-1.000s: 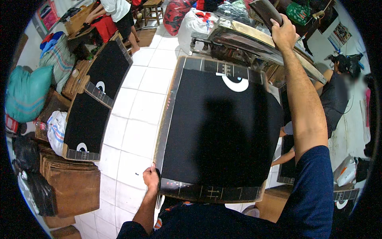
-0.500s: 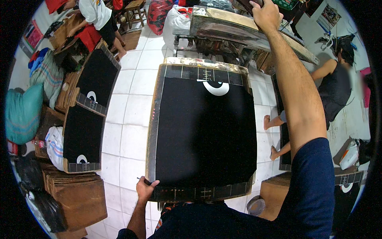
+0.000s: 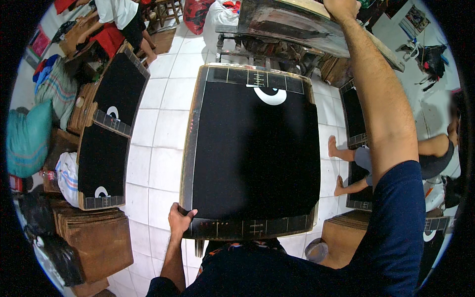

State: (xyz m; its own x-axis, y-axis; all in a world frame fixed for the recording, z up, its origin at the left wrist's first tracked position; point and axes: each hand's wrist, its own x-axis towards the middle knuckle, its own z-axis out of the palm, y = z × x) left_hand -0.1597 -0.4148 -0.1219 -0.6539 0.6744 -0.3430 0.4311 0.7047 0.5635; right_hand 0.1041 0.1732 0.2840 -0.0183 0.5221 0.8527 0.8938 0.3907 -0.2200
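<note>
In front of me lies a flat board [image 3: 232, 229] with ruled marks on its dark ends. Black fabric [image 3: 227, 153] covers most of it, with a white curved print [image 3: 271, 97] near its far end. My left hand [image 3: 181, 219] grips the board's near left corner, thumb on top. Beyond the far end, a screen-printing frame [image 3: 292, 24] stands tilted up, its underside stained. My right hand [image 3: 342, 9] is closed at the frame's raised edge, at the top of the picture. Its fingertips are partly cut off, and what they grip is hidden.
More boards with black fabric [image 3: 103, 161] line the left side, and others [image 3: 354, 114] stand at right. A person [image 3: 435, 153] is close by on the right; another [image 3: 118, 17] works at far left. Stacked brown boards [image 3: 99, 242] and a clear tub [image 3: 316, 250] flank me.
My view has shifted, so the board sits higher in the picture. My right hand and the frame's edge have moved up. The person at right has moved further right and lower.
</note>
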